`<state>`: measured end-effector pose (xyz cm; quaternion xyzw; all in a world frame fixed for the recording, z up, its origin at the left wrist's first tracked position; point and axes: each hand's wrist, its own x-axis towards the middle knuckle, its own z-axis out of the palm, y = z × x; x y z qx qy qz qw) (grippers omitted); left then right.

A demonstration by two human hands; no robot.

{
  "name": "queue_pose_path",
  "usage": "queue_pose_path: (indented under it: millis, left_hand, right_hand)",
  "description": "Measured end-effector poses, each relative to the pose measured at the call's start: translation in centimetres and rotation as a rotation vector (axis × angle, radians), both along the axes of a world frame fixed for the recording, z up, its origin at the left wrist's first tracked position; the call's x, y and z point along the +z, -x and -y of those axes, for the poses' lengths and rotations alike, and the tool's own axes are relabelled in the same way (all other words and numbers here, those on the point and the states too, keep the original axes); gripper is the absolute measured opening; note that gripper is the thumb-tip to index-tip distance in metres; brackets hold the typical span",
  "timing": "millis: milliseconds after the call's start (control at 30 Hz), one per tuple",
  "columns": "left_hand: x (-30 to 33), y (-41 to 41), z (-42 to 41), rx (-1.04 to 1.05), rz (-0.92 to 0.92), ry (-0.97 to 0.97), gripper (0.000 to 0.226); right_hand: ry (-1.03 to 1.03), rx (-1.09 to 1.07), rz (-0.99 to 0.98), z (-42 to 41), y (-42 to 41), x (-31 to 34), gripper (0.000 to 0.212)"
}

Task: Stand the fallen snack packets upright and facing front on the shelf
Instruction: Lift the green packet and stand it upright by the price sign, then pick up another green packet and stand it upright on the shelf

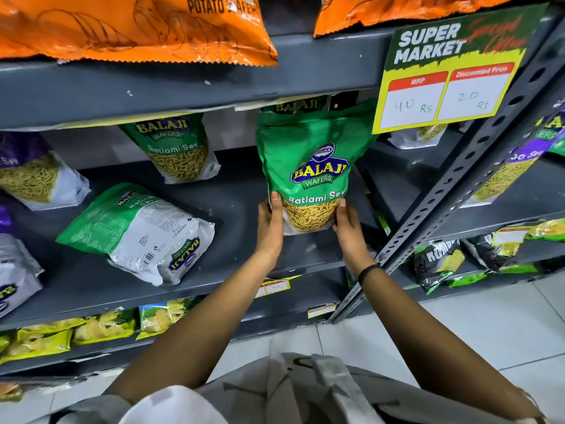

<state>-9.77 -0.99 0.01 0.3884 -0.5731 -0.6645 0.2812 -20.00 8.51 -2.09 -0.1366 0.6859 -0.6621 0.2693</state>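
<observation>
A green Ratlami Sev packet stands upright with its front facing me on the grey middle shelf. My left hand grips its lower left edge and my right hand grips its lower right edge. To the left, a second green packet lies flat on its front, its printed back and barcode showing. Further back, a third green packet stands upright and facing front.
Purple sev packets sit at the shelf's left end. Orange potato wafer bags overhang the shelf above. A yellow price sign hangs at upper right beside a slanted perforated post. Yellow-green packets fill the shelf below.
</observation>
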Motion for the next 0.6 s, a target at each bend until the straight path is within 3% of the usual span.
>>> queue_pose_path:
  millis: [67, 167, 200, 367, 500, 600]
  left_hand:
    - [-0.2, -0.3, 0.0, 0.063, -0.002, 0.004, 0.032]
    - [-0.3, -1.5, -0.2, 0.205, -0.005, 0.127, 0.029]
    - [-0.3, -2.3, -0.1, 0.226, -0.008, 0.200, 0.029]
    - [1.0, -7.2, 1.1, 0.240, -0.104, 0.468, 0.027]
    - [3.1, -12.5, 3.5, 0.316, -0.119, 0.543, 0.021]
    - [3.6, -16.8, 6.1, 0.401, -0.112, 0.562, 0.021]
  right_hand:
    - [0.024, -0.141, -0.040, 0.0, -0.7, 0.0, 0.040]
    - [0.068, -0.340, -0.022, -0.1, -2.2, -0.3, 0.004]
    - [0.063, -0.365, -0.011, -0.1, -3.0, -0.4, 0.014]
    - [0.084, -0.188, 0.032, 1.3, -8.3, -0.4, 0.018]
    - [0.054, 0.059, 0.053, 5.2, -13.1, 1.0, 0.017]
    - [0.017, 0.159, -0.067, 9.5, -15.1, 2.6, 0.018]
